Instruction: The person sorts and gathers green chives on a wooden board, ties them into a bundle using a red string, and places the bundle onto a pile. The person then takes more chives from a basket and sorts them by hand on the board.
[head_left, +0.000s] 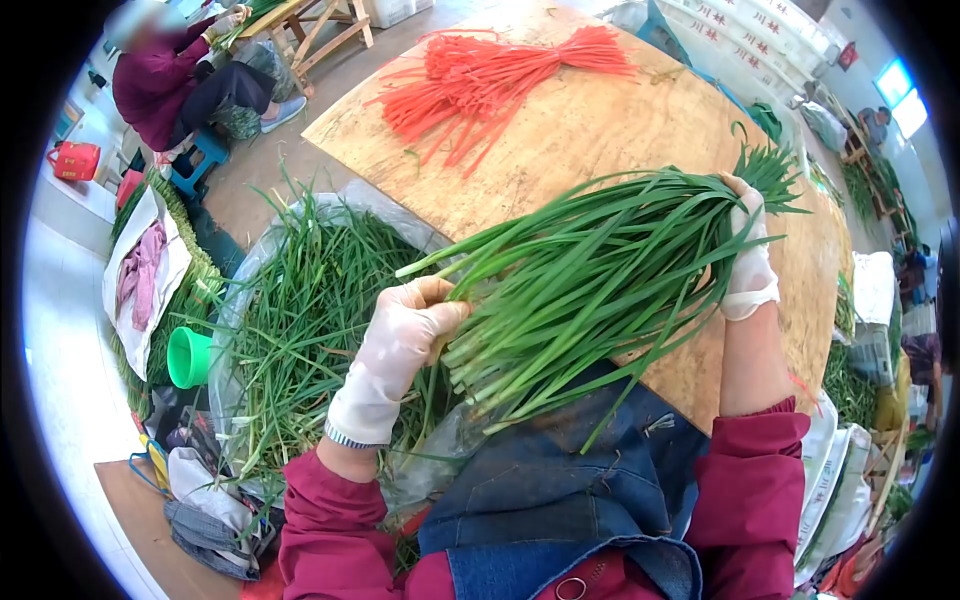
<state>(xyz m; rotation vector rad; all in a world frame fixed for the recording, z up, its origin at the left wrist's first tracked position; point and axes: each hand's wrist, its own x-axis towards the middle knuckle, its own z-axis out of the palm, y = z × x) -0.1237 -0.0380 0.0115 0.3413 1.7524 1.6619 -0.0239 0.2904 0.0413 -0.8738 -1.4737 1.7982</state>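
A large bunch of garlic chives stretches between my two gloved hands, over my lap and the near edge of the wooden board. My right hand is wrapped round the leafy end at the right. At the pale stem ends, my left hand has thumb and fingers pinched together on some of the stalks. Both gloves are thin and whitish. Below and left of the bunch, a clear plastic bag holds a heap of loose green chives.
Red plastic ties lie in a pile on the wooden board. A green cup is left of the bag. Another person sits at the upper left beside a wooden table. White sacks stand at the right.
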